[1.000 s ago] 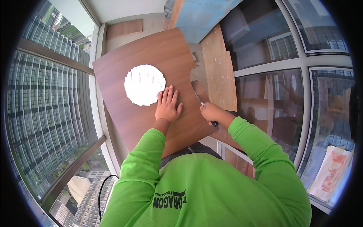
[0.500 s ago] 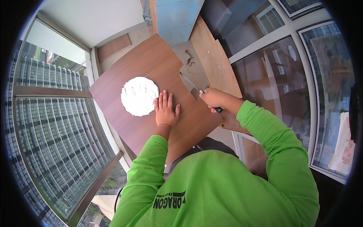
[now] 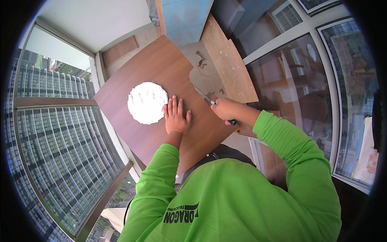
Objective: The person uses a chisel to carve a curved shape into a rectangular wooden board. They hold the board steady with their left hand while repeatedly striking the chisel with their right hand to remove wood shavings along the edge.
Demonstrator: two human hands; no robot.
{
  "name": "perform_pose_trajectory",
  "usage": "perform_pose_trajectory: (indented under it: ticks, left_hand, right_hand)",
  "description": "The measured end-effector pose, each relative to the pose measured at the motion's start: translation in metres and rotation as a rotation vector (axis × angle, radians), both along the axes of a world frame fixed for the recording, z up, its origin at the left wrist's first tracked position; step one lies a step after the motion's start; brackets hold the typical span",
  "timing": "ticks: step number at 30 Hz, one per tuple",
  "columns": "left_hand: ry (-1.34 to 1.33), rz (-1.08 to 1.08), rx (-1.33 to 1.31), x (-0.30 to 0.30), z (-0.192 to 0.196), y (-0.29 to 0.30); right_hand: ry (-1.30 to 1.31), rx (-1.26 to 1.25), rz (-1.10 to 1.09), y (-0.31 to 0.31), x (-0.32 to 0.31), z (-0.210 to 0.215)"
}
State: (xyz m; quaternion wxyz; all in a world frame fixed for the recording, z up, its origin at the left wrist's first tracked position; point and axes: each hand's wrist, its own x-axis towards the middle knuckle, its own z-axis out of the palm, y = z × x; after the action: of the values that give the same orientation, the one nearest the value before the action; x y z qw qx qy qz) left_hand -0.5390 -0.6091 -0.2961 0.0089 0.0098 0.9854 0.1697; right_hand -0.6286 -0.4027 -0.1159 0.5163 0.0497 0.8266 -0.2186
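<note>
Looking down over bright green sleeves (image 3: pixel 225 201), soft knit cloth filling the lower part of the view. Left hand (image 3: pixel 176 115) lying flat and open, fingers spread, palm down on a brown board (image 3: pixel 157 68). Right hand (image 3: pixel 227 109) closed in a fist around a knife (image 3: pixel 203 97), thin blade pointing up and left, tip meeting the board's right edge. Dark handle end poking out below the fist.

Board: smooth wood-grain laminate, thin, broad, set slantwise, with rounded corners and a curved notch in its right edge near the blade. White disc (image 3: pixel 147 102) lying on the board, touching the left fingertips; roughly round, ragged at the rim, matte and slightly streaked, material hard to tell.

Just beyond the knife, a second plank (image 3: pixel 227 64) of pale raw plywood, dull and speckled, lying to the right of the board. Between the two, a grey concrete-like surface (image 3: pixel 203 66) with dark scuffs. Farther up, a pale blue panel (image 3: pixel 183 18) standing upright, and a small brown wood strip (image 3: pixel 119 51) against a white wall.

Glass panes with grey frames (image 3: pixel 290 38) curving round both sides; through the left glass, a tall building (image 3: pixel 52 149) with rows of windows, seen from high up. At far right, behind glass, a whitish bundle (image 3: pixel 365 157), too blurred to identify.
</note>
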Motion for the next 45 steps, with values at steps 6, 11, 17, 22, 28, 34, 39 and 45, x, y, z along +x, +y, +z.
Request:
perform_pose_trajectory:
  ticks: [6, 11, 17, 22, 28, 34, 39, 45]
  left_hand:
    - [0.015, -0.027, 0.017, -0.003, 0.004, 0.013]
    - [0.006, -0.001, -0.005, -0.001, 0.004, 0.003]
    - [-0.005, -0.022, 0.002, -0.006, 0.005, 0.013]
    - [-0.004, 0.005, -0.014, 0.001, 0.002, 0.004]
    - [-0.002, -0.024, 0.000, -0.004, 0.005, 0.015]
    - [0.001, -0.021, 0.009, -0.002, 0.003, 0.009]
    - [0.031, -0.039, -0.027, -0.002, -0.002, 0.007]
    - [0.029, -0.167, -0.039, -0.014, 0.006, 0.010]
  right_hand:
    - [0.014, 0.097, -0.021, -0.003, 0.002, -0.033]
    - [-0.049, -0.013, -0.031, 0.006, -0.007, -0.011]
    - [-0.051, 0.094, 0.090, 0.008, 0.006, -0.042]
    - [-0.048, 0.002, -0.006, 0.010, 0.001, -0.017]
    - [0.069, 0.074, 0.199, 0.015, 0.015, -0.057]
    - [0.010, -0.031, -0.214, 0.032, 0.015, -0.052]
    - [0.146, -0.212, -0.470, 0.081, 0.073, -0.016]
    - [0.379, -0.457, -0.826, 0.144, 0.167, -0.021]
